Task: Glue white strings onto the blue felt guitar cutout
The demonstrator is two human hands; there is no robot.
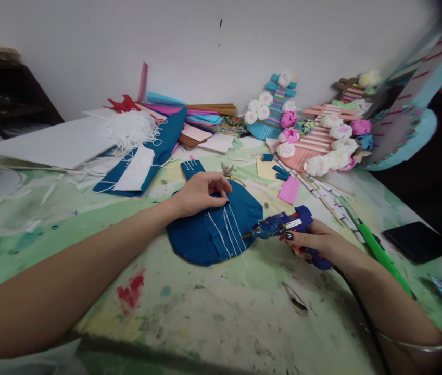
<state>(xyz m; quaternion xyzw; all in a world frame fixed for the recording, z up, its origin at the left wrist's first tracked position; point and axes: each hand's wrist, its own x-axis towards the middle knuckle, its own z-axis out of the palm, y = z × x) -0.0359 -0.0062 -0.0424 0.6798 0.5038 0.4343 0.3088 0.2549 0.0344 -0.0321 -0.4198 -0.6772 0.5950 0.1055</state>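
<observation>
A dark blue, rounded guitar-shaped paper cutout lies on the table, with a short neck piece pointing away. Several white strings run across its body. My left hand rests over the upper part of the cutout, thumb and fingertips closed at the upper end of a string. In my right hand is a blue hot glue gun, gripped by its handle. Its nozzle points left, at the cutout's right edge beside the lower string ends. A small red light shows on the gun.
Finished paper guitars with flowers stand against the wall. Behind my left hand are a white string tangle, coloured paper and white board. Tweezers, a green cutter, paper sticks and a phone lie rightward.
</observation>
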